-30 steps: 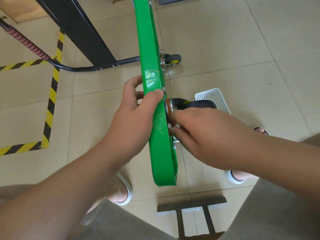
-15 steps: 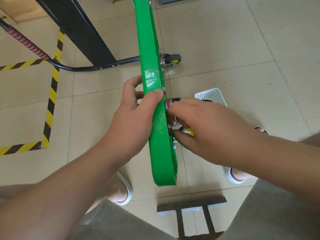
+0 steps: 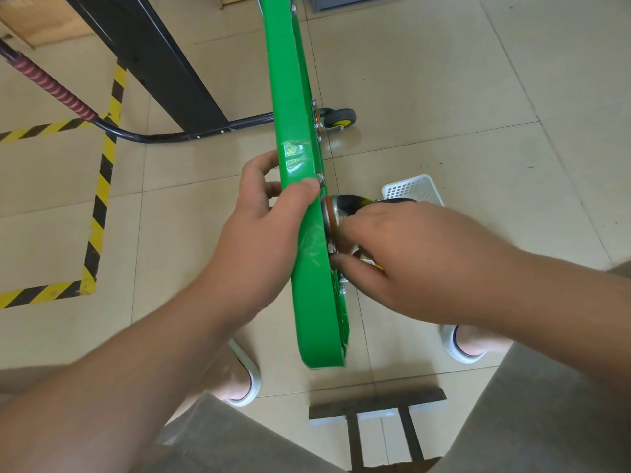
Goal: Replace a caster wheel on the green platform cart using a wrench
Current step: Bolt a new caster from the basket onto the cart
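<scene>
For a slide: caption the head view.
Left hand grips the upended green cart; right hand works at its caster.

White perforated basket (image 3: 413, 189), yellow-black floor tape (image 3: 102, 186), black metal frame (image 3: 153, 52), beige tiled floor (image 3: 478, 80)

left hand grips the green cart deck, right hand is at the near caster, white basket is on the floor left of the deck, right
No: the head view shows the white basket on the floor right of the green cart deck. The left hand does grip the deck, and the right hand is at the near caster.
</scene>
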Demonstrator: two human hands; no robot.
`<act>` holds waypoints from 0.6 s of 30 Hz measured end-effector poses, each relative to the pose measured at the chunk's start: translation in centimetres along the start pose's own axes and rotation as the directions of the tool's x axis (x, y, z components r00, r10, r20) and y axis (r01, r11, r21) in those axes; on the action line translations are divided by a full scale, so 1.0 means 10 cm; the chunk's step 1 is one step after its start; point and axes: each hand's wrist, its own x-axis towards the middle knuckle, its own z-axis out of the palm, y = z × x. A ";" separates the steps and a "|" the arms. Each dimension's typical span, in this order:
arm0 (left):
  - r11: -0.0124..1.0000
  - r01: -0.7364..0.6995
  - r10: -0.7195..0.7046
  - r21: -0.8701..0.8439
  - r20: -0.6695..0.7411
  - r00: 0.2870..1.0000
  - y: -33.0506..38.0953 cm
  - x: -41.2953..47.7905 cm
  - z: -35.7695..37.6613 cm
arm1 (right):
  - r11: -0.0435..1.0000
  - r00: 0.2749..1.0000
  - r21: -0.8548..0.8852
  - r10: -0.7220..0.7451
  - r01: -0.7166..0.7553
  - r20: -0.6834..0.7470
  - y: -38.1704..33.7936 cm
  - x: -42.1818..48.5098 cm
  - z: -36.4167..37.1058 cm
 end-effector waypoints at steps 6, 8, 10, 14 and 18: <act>1.000 -0.003 0.003 -0.003 0.003 1.000 -0.01 0.00 0.00 | 0.992 0.995 0.123 0.013 0.000 -0.101 0.02 0.00 0.09; 1.000 -0.002 0.002 -0.006 0.011 1.000 -0.01 0.00 0.00 | 0.994 0.992 0.105 -0.009 0.023 -0.129 0.04 0.01 0.12; 1.000 0.000 0.000 -0.013 0.012 1.000 -0.01 0.00 0.00 | 0.995 0.990 0.096 -0.027 0.041 -0.141 0.07 0.01 0.13; 1.000 0.005 -0.005 -0.017 0.005 1.000 -0.02 0.00 0.00 | 0.991 0.987 0.114 -0.051 0.068 -0.150 0.10 0.01 0.14; 1.000 0.007 -0.006 -0.024 0.012 1.000 -0.02 0.01 0.00 | 0.990 0.987 0.113 -0.062 0.080 -0.150 0.12 0.01 0.15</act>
